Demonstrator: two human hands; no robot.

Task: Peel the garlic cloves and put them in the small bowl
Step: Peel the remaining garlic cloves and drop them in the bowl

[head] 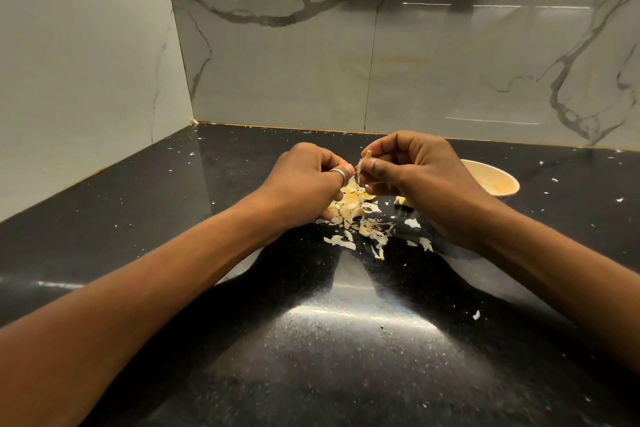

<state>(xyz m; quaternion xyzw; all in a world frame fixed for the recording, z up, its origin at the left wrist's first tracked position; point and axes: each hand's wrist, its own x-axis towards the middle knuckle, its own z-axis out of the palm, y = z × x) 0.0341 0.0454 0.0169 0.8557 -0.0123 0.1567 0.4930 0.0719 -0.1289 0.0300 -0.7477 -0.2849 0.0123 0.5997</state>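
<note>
Two hands meet at the middle of the frame, above a black countertop [311,340]. The right hand [419,177] pinches a garlic clove [368,154] between thumb and forefinger. The left hand [304,180], which wears a ring [338,174], has its fingers curled and nips a thin strip of skin [360,169] running down from the clove.

From where I stand this looks like the peeling step, partway through one clove. The next move would be to pull that strip clear without tearing it short and let it fall. Then the bare clove goes to the small bowl [498,177], which sits right of centre, half hidden behind the right hand. I cannot tell what is in it.

Only the clove's pale yellow tip shows above the fingers, small and slim; its skin looks papery and almost see-through. A heap of peelings [356,215] lies on the counter just below the hands. A pale lump [401,200] near the bowl may be another clove, though I cannot be sure.
</note>
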